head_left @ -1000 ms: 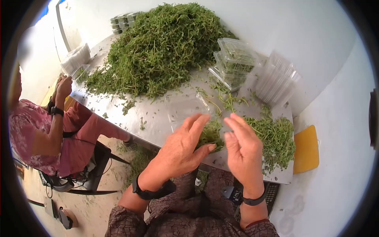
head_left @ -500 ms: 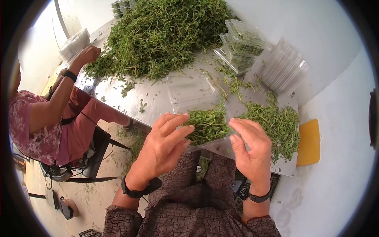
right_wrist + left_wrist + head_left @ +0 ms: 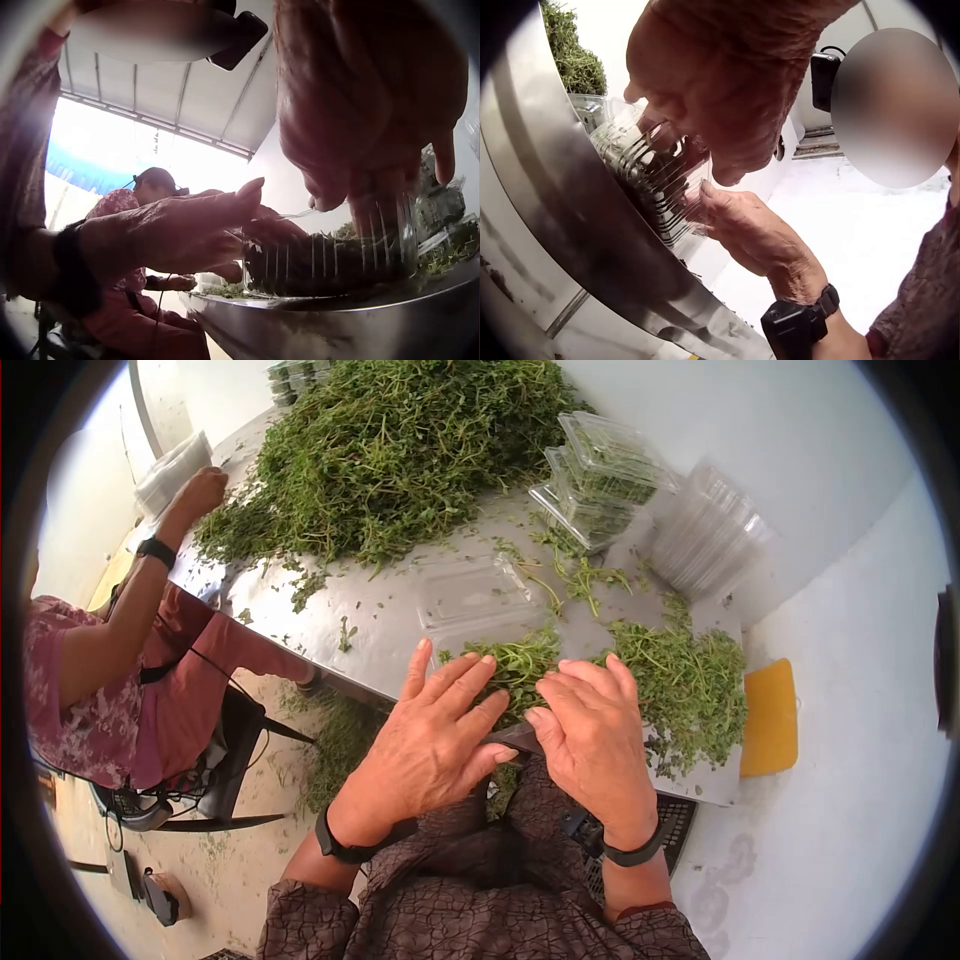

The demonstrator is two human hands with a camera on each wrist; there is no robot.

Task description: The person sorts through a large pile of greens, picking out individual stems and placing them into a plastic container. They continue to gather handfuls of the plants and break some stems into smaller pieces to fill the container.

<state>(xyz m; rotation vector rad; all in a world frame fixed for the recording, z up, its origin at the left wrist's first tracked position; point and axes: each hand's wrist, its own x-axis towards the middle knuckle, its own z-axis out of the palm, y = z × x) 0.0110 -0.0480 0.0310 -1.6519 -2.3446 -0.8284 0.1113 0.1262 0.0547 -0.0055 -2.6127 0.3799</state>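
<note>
A clear plastic clamshell container (image 3: 512,660), packed with green herb sprigs, sits at the front edge of the steel table (image 3: 300,610), its lid (image 3: 475,598) lying open behind it. My left hand (image 3: 470,700) lies on the herbs with straight fingers and presses them down. My right hand (image 3: 570,695) curls over the container's right side, thumb at the front wall. In the left wrist view the ribbed container (image 3: 656,187) sits under my palm. The right wrist view shows the fingers (image 3: 367,217) of my right hand down its wall.
A large heap of herbs (image 3: 390,450) covers the far table and a smaller pile (image 3: 690,680) lies right of my hands. Filled clamshells (image 3: 600,480) and stacked empty ones (image 3: 715,540) stand at the back right. A seated person (image 3: 100,660) reaches into the heap at left.
Both hands have closed in from either side of the container onto the herbs in it. The person at left has kept an arm stretched toward the heap.
</note>
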